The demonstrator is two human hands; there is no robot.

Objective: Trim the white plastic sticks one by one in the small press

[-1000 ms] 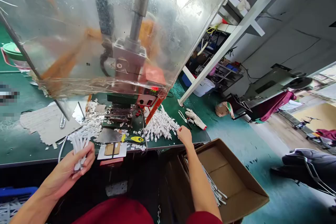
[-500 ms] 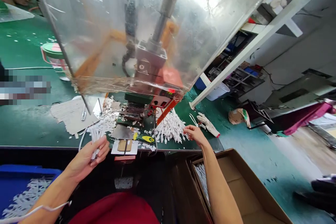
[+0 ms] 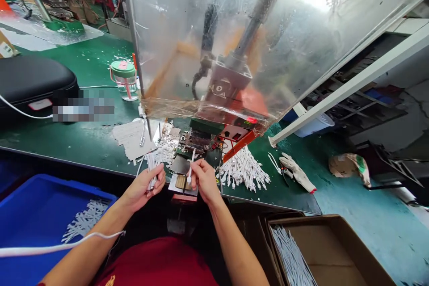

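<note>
My left hand (image 3: 147, 187) is closed around a bundle of white strips (image 3: 153, 161), whose ends stick up past the thumb. My right hand (image 3: 204, 181) pinches a single slim white strip (image 3: 193, 159), its upper end pointing at the lower tooling of the press (image 3: 197, 139). Just below that strip, a small plate with a brown block (image 3: 182, 182) juts out at the bench edge. A flat metal scraper blade (image 3: 180, 165) lies between my hands. To the right of my right hand spreads a pile of white strips (image 3: 246, 167).
A clear plastic guard (image 3: 174, 22) hangs in front of the press. Pliers (image 3: 284, 176) and a glove (image 3: 298, 173) lie at right. A cardboard box (image 3: 335, 250) of strips stands lower right, a blue bin (image 3: 40, 214) lower left. A lidded jar (image 3: 126, 85) stands at left.
My right hand has moved left from the strip pile to the front of the press, now with one white strip in its fingers. My left hand keeps its bundle. The view has shifted left.
</note>
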